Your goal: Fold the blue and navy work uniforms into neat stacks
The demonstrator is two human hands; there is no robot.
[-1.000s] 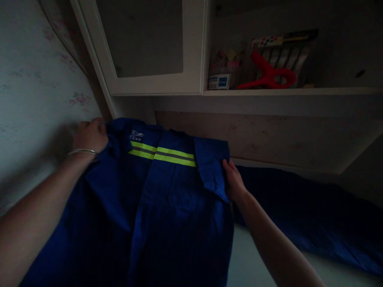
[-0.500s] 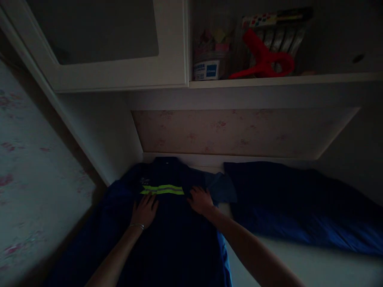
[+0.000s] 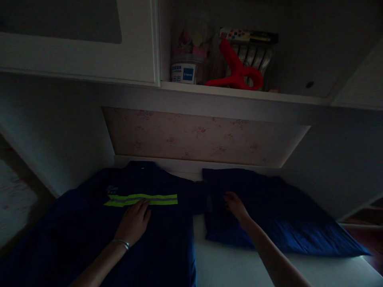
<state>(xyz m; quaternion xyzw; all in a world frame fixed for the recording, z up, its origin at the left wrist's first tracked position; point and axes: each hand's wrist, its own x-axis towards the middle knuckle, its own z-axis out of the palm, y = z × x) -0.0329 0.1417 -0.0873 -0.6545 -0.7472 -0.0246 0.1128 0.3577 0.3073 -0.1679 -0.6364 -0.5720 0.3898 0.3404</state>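
The right hand has moved off the shirt to over the blue cloth; its fingers curl, but I cannot tell whether they grip. The left hand lies flat, fingers loosely spread, on the shirt. Between the hands shows the pale table; beyond them, floral wallpaper; above that, a shadowy shelf carrying a tub and red tool.

Thin, shiny, silver-coloured bangle at the wrist of the left hand, both forearms bare
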